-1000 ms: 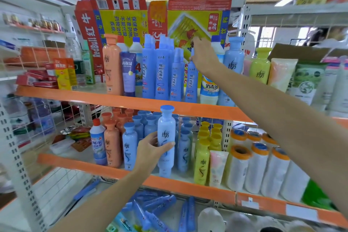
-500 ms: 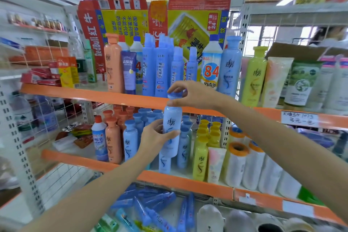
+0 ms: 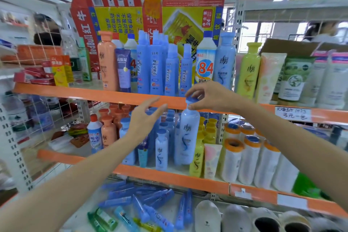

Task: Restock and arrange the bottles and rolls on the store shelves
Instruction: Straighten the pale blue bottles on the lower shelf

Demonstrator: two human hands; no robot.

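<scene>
Since half a second ago the left hand (image 3: 145,118) has let go of the tall bottle (image 3: 188,133) and drawn off to its left; it hangs with fingers spread and empty, in front of the orange edge (image 3: 113,95) of the upper shelf. Below it, small blue bottles (image 3: 161,149) crowd the middle shelf (image 3: 169,177), with an orange bottle (image 3: 108,132) further left. The tall bottle stands upright among them, just left of the yellow bottles (image 3: 196,158); its base seems to rest on the shelf, though neighbours hide it. The right hand (image 3: 209,96) pinches its blue cap (image 3: 191,100), which sits level with the upper shelf's edge, leaving little room overhead. Rolls (image 3: 232,158) fill the shelf to the right.
</scene>
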